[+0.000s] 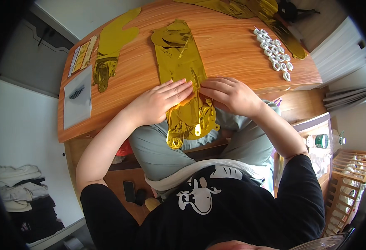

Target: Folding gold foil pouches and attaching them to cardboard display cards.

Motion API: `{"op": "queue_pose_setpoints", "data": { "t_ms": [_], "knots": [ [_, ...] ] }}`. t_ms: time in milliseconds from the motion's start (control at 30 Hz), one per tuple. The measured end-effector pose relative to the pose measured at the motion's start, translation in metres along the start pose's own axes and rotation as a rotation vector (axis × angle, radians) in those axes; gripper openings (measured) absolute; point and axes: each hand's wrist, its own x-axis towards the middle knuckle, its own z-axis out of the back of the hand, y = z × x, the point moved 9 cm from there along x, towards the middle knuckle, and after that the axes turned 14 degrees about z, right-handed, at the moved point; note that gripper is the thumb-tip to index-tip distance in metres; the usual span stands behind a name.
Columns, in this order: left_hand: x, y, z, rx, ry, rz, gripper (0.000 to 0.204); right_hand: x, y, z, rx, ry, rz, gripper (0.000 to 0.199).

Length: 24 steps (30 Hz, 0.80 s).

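Observation:
A flat, uninflated gold foil balloon (178,60) lies lengthwise on the wooden table, its crinkled near end hanging over the front edge above my lap. Near that edge my left hand (160,100) rests on the foil, fingers stretched out toward the right. My right hand (233,96) comes in from the other side, its straight fingers touching the balloon's right border. Both thumbs are mostly hidden. A small tab with a hole sticks out from the balloon's lower right end.
Another gold foil balloon (112,43) lies at the left, beside a clear plastic bag (78,98) and a printed card (82,56). More gold foil (228,7) spreads along the far edge. Several small white rolls (276,54) sit at the right. A bottle (320,141) stands off the table's right side.

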Motion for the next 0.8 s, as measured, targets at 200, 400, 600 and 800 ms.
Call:
{"op": "queue_pose_setpoints", "data": {
  "t_ms": [200,400,600,800],
  "knots": [
    [0.000,-0.001,0.000,-0.004,0.022,0.004,0.074,0.006,-0.006,-0.001,0.014,0.045,0.018,0.046],
    [0.000,-0.001,0.002,-0.017,0.010,-0.009,0.069,0.006,-0.005,0.000,0.004,0.035,0.047,0.044],
    [0.000,-0.001,-0.002,0.025,-0.002,-0.015,0.071,0.009,-0.002,-0.001,-0.027,0.037,0.037,0.045],
    [-0.002,0.003,-0.005,0.036,0.010,-0.016,0.075,0.015,0.012,-0.006,-0.055,0.023,0.103,0.049]
  ]
}}
